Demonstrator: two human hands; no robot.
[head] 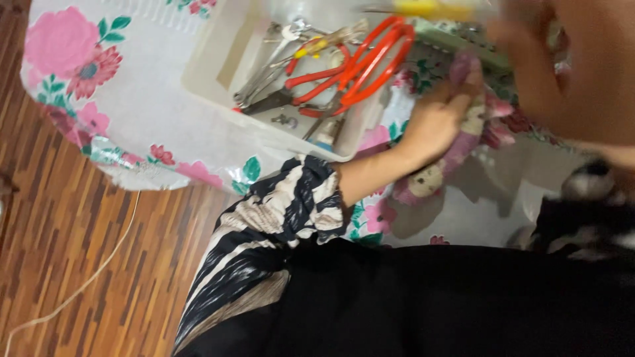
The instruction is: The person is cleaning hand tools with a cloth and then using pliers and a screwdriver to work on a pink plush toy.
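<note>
Left hand (440,122), right of frame centre, is clenched around a pink and cream cloth (463,142); the fingers (466,92) curl over its upper end. The cloth is bunched and fuzzy-looking and runs diagonally from the upper right down to just right of the forearm. It lies on the table (132,99), just beside the right edge of the tray (211,66).

Right hand (529,59) is at the upper right, close to the lens and badly blurred. Can't tell whether its fingers are closed or loose. A yellow object (423,8), also blurred, sits at the top edge just left of it; contact unclear.

The tray is white plastic, shallow, at top centre. Inside are red-handled scissors (360,63), the handles toward the upper right, and dark pliers (264,102) at the lower left of the tray, plus a few metal tools too jumbled to identify.

The table is covered in a glossy white sheet with pink flowers and green leaves; its curved edge shows at the left. A green board (456,41) lies at the upper right behind the cloth, partly hidden.

The sleeve (284,211) on the left arm is striped black and cream, pushed up to the forearm. Dark clothing fills the bottom of the frame. The wood-plank floor (66,251) is at the lower left, with a thin pale cord (99,264) lying across it.
</note>
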